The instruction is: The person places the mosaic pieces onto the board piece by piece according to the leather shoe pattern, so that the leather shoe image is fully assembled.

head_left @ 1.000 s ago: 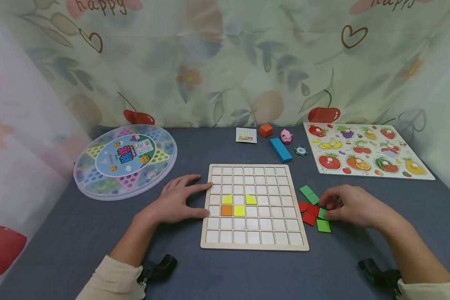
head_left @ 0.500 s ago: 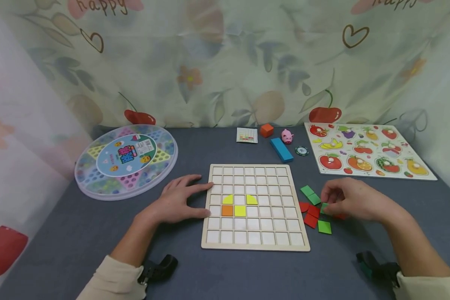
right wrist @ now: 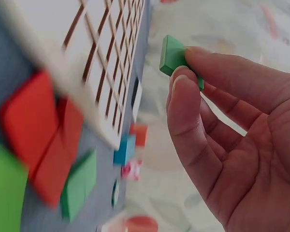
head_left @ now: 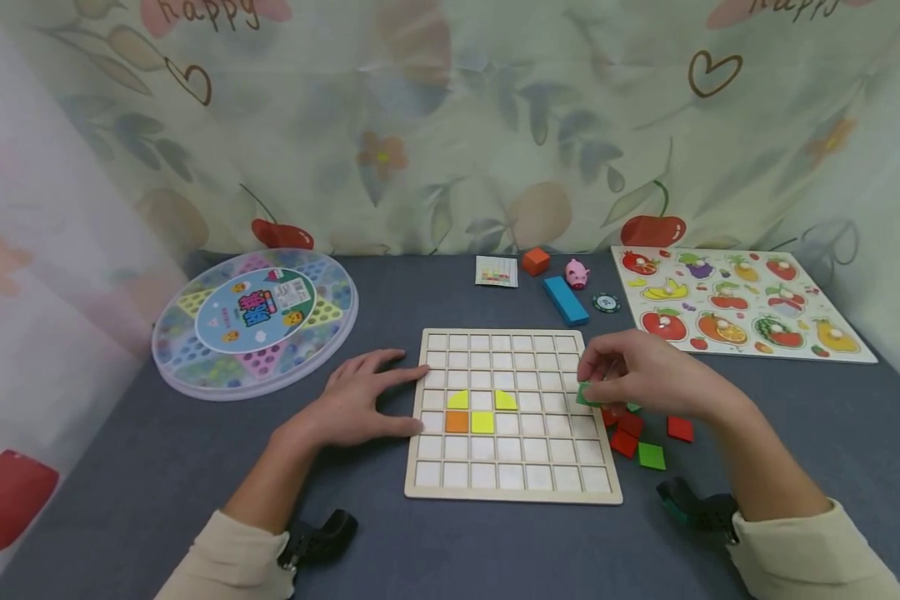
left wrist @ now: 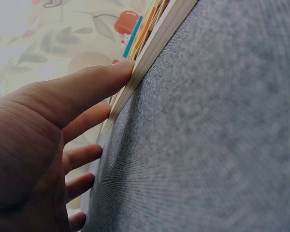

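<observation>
Now, R hand (head_left: pixel 641 373) pinches flat green tile (right wrist: pixel 172 54); L hand (head_left: pixel 354 407), fingers spread, touches pale wooden grid board (head_left: pixel 510 450), prob. to steady it.

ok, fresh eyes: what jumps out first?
Probably the pale grid board mid-table, with one orange piece and three yellow pieces on it. Next, the right hand pinching a green tile near the board's right edge. Then the big round game board at left and the fruit puzzle at back right.
</observation>
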`<act>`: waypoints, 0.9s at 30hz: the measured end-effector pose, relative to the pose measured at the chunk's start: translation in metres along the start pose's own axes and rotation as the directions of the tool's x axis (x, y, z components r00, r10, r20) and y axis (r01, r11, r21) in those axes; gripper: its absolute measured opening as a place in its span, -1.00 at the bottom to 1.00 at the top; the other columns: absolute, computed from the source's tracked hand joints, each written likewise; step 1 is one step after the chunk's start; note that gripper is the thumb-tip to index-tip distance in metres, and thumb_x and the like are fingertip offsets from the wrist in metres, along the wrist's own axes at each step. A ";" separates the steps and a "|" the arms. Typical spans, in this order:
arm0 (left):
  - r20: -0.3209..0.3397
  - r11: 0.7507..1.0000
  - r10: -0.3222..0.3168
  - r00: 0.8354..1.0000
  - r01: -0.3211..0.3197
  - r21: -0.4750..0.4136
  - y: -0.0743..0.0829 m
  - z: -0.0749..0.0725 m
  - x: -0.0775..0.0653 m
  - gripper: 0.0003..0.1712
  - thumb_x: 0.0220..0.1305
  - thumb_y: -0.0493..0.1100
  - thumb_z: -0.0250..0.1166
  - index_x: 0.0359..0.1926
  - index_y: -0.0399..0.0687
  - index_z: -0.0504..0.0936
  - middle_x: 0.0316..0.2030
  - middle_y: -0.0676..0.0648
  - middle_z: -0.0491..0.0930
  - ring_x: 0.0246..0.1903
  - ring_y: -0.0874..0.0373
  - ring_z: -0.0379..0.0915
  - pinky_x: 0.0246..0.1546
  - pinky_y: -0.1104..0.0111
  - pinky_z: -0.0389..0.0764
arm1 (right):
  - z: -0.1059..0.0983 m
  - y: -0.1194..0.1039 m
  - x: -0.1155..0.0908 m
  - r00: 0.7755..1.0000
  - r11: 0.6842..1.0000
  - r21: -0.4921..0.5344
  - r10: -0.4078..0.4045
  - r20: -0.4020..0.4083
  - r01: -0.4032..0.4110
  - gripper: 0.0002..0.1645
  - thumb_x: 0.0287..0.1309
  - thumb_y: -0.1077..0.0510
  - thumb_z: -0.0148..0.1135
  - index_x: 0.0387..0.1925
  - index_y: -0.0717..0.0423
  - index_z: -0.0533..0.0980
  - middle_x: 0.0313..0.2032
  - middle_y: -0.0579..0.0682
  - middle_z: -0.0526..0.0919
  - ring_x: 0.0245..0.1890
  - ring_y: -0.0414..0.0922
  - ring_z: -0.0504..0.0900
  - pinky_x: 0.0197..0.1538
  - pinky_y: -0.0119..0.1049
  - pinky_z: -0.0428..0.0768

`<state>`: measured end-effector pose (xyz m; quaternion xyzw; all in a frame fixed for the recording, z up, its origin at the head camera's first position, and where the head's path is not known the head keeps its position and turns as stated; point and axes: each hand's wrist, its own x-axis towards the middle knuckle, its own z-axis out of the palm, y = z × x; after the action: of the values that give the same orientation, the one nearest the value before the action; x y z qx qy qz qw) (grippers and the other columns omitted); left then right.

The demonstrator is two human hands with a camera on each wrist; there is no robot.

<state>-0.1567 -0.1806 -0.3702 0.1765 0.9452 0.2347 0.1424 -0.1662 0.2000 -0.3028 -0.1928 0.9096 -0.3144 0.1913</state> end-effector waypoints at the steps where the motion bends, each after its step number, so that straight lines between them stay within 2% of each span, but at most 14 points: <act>1: 0.000 1.000 -0.001 1.000 0.001 -0.001 0.000 0.000 0.000 -0.09 0.21 0.35 0.41 0.54 0.36 0.34 0.60 -0.12 0.08 0.58 -0.27 -0.14 0.50 -0.32 -0.10 | 0.002 -0.005 0.004 1.000 1.000 -0.002 -0.004 0.005 0.004 -0.78 0.22 0.09 0.47 -0.18 0.07 0.61 -0.37 -0.03 0.62 -0.35 -0.08 0.58 -0.29 -0.25 0.61; 8: -0.001 1.000 -0.004 1.000 0.004 -0.003 0.000 -0.001 -0.002 -0.09 0.22 0.34 0.41 0.54 0.36 0.34 0.60 -0.11 0.08 0.58 -0.27 -0.15 0.50 -0.31 -0.10 | 0.024 -0.033 0.029 0.998 0.999 0.040 -0.029 0.062 0.026 -0.88 0.26 0.19 0.41 -0.21 0.09 0.60 -0.31 0.02 0.62 -0.44 -0.11 0.64 -0.25 -0.18 0.68; 12: 0.000 1.000 -0.002 1.000 0.002 -0.009 0.000 0.000 -0.002 -0.09 0.22 0.34 0.41 0.54 0.35 0.35 0.61 -0.11 0.07 0.59 -0.27 -0.16 0.50 -0.32 -0.12 | 0.039 -0.046 0.040 0.992 0.996 0.062 -0.073 0.100 0.067 -0.94 0.26 0.26 0.36 -0.26 0.10 0.62 -0.35 0.01 0.62 -0.50 -0.11 0.63 -0.27 -0.18 0.66; 17: -0.005 1.000 -0.002 1.000 0.002 -0.016 -0.002 0.000 -0.003 -0.11 0.22 0.33 0.41 0.53 0.35 0.36 0.60 -0.10 0.08 0.59 -0.27 -0.17 0.49 -0.33 -0.10 | 0.060 -0.060 0.053 0.980 0.990 0.064 -0.132 0.151 0.124 -0.92 0.23 0.31 0.33 -0.30 0.07 0.64 -0.44 -0.05 0.65 -0.52 -0.13 0.63 -0.28 -0.23 0.63; 27: -0.024 1.000 0.022 0.999 -0.022 -0.021 -0.002 0.001 -0.002 -0.13 0.23 0.33 0.41 0.52 0.38 0.38 0.59 -0.09 0.11 0.58 -0.27 -0.13 0.46 -0.36 -0.05 | 0.089 -0.073 0.066 0.965 0.980 0.095 -0.189 0.183 0.174 -0.89 0.19 0.37 0.34 -0.34 0.11 0.67 -0.51 -0.08 0.66 -0.56 -0.18 0.61 -0.33 -0.33 0.60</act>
<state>-0.1555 -0.1827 -0.3721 0.1825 0.9423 0.2482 0.1306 -0.1633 0.0714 -0.3356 -0.2971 0.8526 -0.3459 0.2553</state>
